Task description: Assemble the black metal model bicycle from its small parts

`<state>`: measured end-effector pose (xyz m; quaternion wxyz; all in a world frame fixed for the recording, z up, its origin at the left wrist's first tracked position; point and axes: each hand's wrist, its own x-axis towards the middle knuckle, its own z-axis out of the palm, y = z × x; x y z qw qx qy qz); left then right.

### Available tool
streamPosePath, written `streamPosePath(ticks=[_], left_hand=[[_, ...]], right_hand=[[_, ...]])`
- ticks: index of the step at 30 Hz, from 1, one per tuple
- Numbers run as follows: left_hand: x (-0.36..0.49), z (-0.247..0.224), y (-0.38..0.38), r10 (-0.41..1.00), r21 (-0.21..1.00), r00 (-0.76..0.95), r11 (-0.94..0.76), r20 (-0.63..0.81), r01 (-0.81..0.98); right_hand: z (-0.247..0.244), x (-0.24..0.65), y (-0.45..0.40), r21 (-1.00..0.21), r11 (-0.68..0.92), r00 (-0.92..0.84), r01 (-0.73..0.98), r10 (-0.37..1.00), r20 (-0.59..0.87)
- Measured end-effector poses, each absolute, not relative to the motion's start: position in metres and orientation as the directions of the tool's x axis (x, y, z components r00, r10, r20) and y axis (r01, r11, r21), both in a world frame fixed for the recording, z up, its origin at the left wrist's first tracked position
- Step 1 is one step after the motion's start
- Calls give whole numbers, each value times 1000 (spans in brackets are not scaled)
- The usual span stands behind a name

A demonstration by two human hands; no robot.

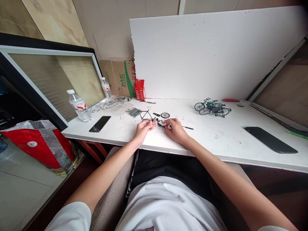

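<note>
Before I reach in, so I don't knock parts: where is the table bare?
Mostly bare: between the phone and left hand; between the right hand and black slab. Crowded: around both hands, in front of the cardboard box.

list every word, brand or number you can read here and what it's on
"北大荒", green, on the cardboard box
"花生油", red, on the same box
The box's smaller print: too small to read surely
Labels on the near bottle and far bottle: too blurred
Small red carton: pale marks, unreadable
Red bag: round badge, unreadable
</note>
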<state>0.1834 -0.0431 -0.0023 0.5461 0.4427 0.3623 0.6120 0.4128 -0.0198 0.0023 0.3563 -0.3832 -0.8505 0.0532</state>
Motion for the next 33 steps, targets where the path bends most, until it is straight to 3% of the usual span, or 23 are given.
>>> streamPosePath(ticks=[9, 26, 29, 33], left_hand=[[183, 0, -43, 993, 905, -15, -114, 119, -409], [182, 0, -45, 992, 894, -58, -124, 110, -430], [182, 1, -44, 992, 892, -64, -126, 109, -433], [182, 0, -44, 992, 888, -75, -123, 101, -443]], right_hand=[[1, 413, -20, -365, 681, -449, 634, 709, 544], [-4, 422, -15, -452, 529, -274, 718, 812, 516], [-6, 423, -13, -443, 553, -315, 706, 805, 503], [-10, 423, -10, -342, 677, -496, 652, 721, 484]])
